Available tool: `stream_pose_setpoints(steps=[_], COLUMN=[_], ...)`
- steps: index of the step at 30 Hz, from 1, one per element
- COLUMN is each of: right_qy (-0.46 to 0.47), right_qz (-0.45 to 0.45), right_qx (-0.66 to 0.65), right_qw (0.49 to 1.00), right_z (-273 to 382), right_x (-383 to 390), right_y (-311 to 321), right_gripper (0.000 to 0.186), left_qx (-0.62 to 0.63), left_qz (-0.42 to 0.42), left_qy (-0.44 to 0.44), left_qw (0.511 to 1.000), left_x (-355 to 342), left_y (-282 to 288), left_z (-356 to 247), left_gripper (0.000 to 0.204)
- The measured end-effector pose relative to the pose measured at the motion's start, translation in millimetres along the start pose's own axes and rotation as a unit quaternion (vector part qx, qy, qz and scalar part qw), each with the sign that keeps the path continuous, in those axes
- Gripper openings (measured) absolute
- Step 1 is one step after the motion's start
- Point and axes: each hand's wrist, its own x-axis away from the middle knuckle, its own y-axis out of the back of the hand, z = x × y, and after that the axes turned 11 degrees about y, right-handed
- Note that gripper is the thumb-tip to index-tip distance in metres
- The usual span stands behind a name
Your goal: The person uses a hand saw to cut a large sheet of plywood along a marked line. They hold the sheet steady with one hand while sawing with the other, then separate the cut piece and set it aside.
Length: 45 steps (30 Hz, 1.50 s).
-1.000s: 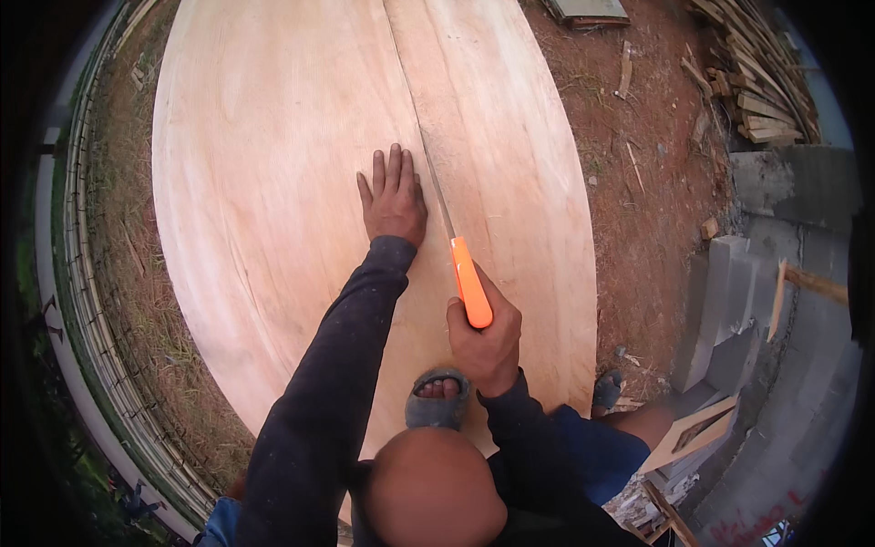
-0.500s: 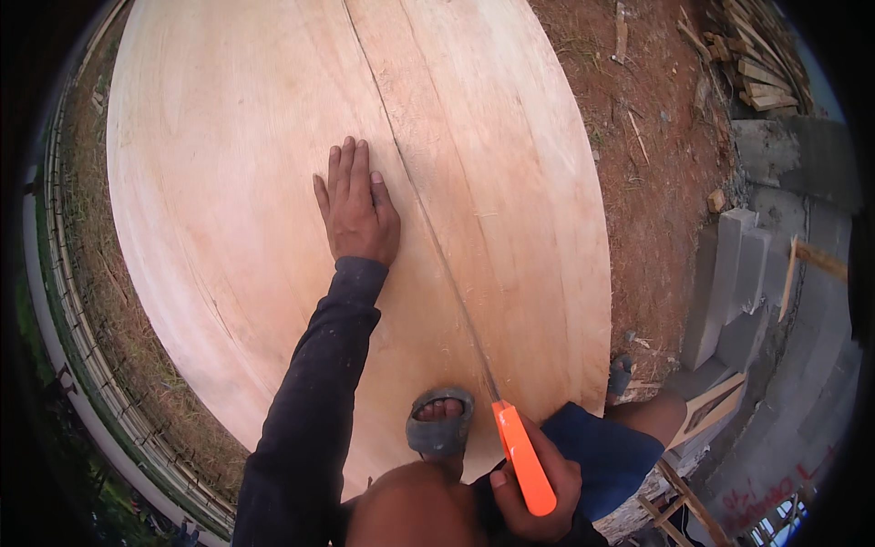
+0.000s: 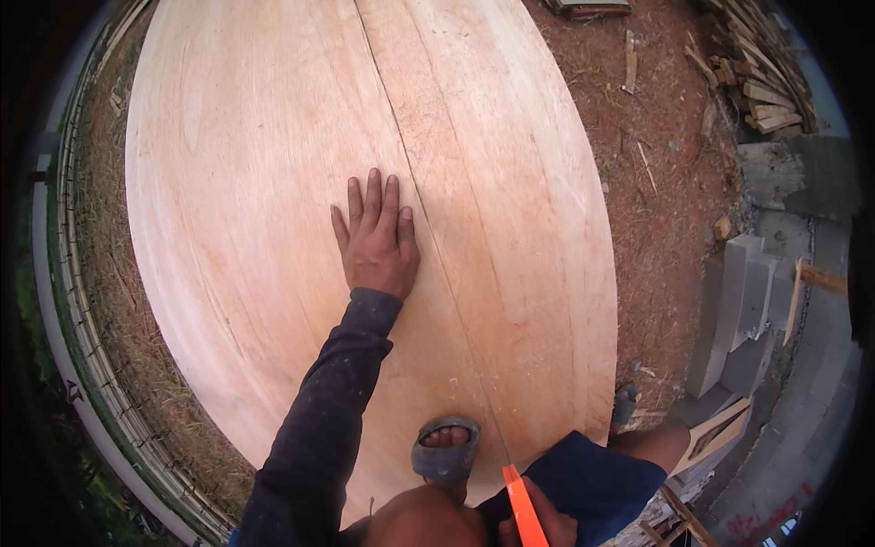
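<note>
A large pale plywood sheet point(image 3: 255, 182) lies below me, with a long dark line running lengthwise through it. My left hand point(image 3: 381, 246) presses flat on the sheet just left of that line, fingers spread and holding nothing. At the lower edge, my right hand point(image 3: 554, 524) grips the orange handle of a handsaw point(image 3: 523, 507). Its thin blade is seen almost edge-on, lined up with the dark line; how deep it sits cannot be made out. My sandalled foot point(image 3: 445, 448) rests on the plywood left of the saw.
Reddish ground with wood scraps borders the sheet on the right. Beyond are stacked timber offcuts point(image 3: 770, 100), grey blocks point(image 3: 740, 292) and a wooden frame piece point(image 3: 715, 436). Dry grass point(image 3: 137, 301) runs along the left. My other foot point(image 3: 625, 403) is beside the sheet's right edge.
My right hand has drawn the saw back toward me, so its handle is lower in the picture. The whole view has shifted slightly; my left hand stays flat on the plywood.
</note>
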Motion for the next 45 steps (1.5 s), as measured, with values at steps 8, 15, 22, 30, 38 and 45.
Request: stream_pose_setpoints(steps=[8,15,22,30,38,45], right_qy=[0.095,0.137,0.104,0.122,0.076,0.131], right_qz=[-0.022,-0.112,-0.063,-0.078,-0.062,-0.038], right_qx=[-0.003,-0.01,0.08,-0.02,-0.031,0.084], right_qw=[0.995,0.984,0.989,0.989,0.995,0.987], right_z=[-47,-56,-48,-65,-71,-57], right_x=[-75,-169,-5,-181,-101,-19], right_y=[-38,-87,-24,-79,-61,-21], right_gripper=[0.062,0.05,0.053,0.053,0.046,0.055], left_qx=[-0.078,-0.085,-0.09,-0.104,-0.108,-0.112], left_qz=[0.004,-0.02,-0.01,0.003,-0.007,0.003], left_qy=[0.0,-0.015,0.006,-0.007,0.003,0.016], left_qw=[0.997,0.996,0.996,0.995,0.994,0.994], left_x=[2,6,-2,3,4,2], left_y=[-8,-11,-5,-12,-11,-8], left_z=[-1,1,-1,-4,7,0], left_gripper=[0.047,0.047,0.047,0.05,0.05,0.051])
